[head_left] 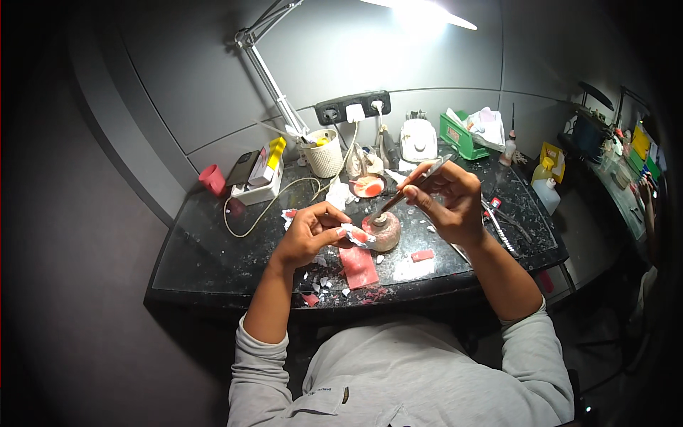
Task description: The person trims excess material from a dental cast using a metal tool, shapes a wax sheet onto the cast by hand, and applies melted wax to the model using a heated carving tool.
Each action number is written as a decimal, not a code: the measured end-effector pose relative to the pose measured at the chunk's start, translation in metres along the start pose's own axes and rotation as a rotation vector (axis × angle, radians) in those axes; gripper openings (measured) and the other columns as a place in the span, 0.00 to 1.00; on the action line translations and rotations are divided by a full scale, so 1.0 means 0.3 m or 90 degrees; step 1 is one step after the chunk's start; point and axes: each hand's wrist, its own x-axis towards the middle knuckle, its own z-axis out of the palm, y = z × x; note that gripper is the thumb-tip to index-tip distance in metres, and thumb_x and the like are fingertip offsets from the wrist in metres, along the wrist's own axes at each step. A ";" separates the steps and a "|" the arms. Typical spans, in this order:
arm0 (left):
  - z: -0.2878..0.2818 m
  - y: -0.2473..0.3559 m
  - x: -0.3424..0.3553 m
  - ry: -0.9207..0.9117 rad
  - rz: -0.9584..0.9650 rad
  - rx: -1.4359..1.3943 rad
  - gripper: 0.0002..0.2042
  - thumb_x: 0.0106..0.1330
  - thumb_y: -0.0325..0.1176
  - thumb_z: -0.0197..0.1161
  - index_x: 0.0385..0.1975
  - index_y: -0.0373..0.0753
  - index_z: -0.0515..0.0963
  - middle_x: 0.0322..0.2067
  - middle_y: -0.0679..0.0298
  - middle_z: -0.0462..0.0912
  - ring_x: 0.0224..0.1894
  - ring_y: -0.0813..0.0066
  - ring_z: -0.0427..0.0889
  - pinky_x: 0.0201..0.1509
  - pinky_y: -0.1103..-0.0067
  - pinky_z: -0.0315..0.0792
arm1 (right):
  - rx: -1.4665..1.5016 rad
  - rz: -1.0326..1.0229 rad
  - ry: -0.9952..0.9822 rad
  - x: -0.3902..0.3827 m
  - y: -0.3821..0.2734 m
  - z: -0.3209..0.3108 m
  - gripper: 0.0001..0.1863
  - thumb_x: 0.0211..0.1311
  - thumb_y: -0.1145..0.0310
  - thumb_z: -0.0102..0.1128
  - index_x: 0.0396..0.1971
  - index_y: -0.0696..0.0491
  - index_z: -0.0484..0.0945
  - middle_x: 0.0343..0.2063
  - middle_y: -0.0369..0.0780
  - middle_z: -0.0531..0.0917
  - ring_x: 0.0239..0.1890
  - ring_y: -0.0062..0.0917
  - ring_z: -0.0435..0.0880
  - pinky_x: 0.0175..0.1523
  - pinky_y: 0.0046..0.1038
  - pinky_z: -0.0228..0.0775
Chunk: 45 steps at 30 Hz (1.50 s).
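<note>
Between the fingertips of my left hand (307, 236) is a small white plaster-like piece with pink wax on it (360, 236). My right hand (452, 203) is closed round the handle of a wax knife (393, 202), pen-fashion. The knife slants down to the left, and its tip is by the top of a squat round burner (388, 240); whether they touch, and whether a flame burns, I cannot tell. Below the held piece lies a pink wax sheet (359, 269). A smaller pink wax strip (422, 255) rests to the right of it.
White crumbs and wax scraps (311, 299) litter the front of the black desk (206, 267). Behind my hands stand a dish with red wax (368, 186), a woven cup (324, 155) and a green bin (462, 136). Metal tools (499, 226) lie right. A lamp (269, 82) arches overhead.
</note>
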 end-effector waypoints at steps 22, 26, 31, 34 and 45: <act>-0.016 0.035 -0.005 -0.008 0.053 0.006 0.09 0.66 0.24 0.59 0.43 0.30 0.79 0.34 0.55 0.87 0.39 0.70 0.87 0.46 0.76 0.79 | -0.070 0.019 0.074 0.091 0.014 -0.079 0.08 0.65 0.83 0.62 0.43 0.63 0.79 0.39 0.46 0.87 0.41 0.24 0.88 0.42 0.25 0.86; -0.012 0.000 0.007 -0.036 0.042 0.002 0.08 0.66 0.22 0.57 0.43 0.31 0.78 0.35 0.57 0.87 0.39 0.71 0.87 0.44 0.78 0.78 | -0.252 0.104 0.101 0.080 0.118 -0.199 0.04 0.65 0.79 0.64 0.39 0.59 0.80 0.33 0.37 0.86 0.34 0.16 0.84 0.39 0.19 0.77; -0.022 -0.038 -0.001 0.009 0.011 0.137 0.10 0.62 0.21 0.59 0.43 0.34 0.81 0.37 0.64 0.84 0.38 0.81 0.81 0.40 0.81 0.76 | -0.344 0.218 0.058 0.075 0.154 -0.255 0.04 0.66 0.74 0.64 0.35 0.59 0.80 0.28 0.36 0.85 0.30 0.16 0.84 0.34 0.21 0.79; -0.023 -0.020 0.007 0.003 -0.057 0.129 0.10 0.62 0.22 0.59 0.42 0.35 0.81 0.36 0.64 0.84 0.37 0.80 0.81 0.35 0.81 0.76 | -0.281 0.237 0.079 0.080 0.142 -0.260 0.05 0.69 0.72 0.62 0.36 0.59 0.80 0.29 0.37 0.86 0.31 0.18 0.85 0.35 0.23 0.81; -0.039 -0.051 0.005 0.013 -0.007 0.171 0.10 0.62 0.22 0.58 0.43 0.35 0.81 0.37 0.64 0.83 0.37 0.81 0.82 0.32 0.82 0.78 | -0.373 0.117 0.084 0.075 0.164 -0.271 0.06 0.70 0.71 0.62 0.38 0.58 0.82 0.29 0.33 0.82 0.29 0.13 0.79 0.33 0.20 0.76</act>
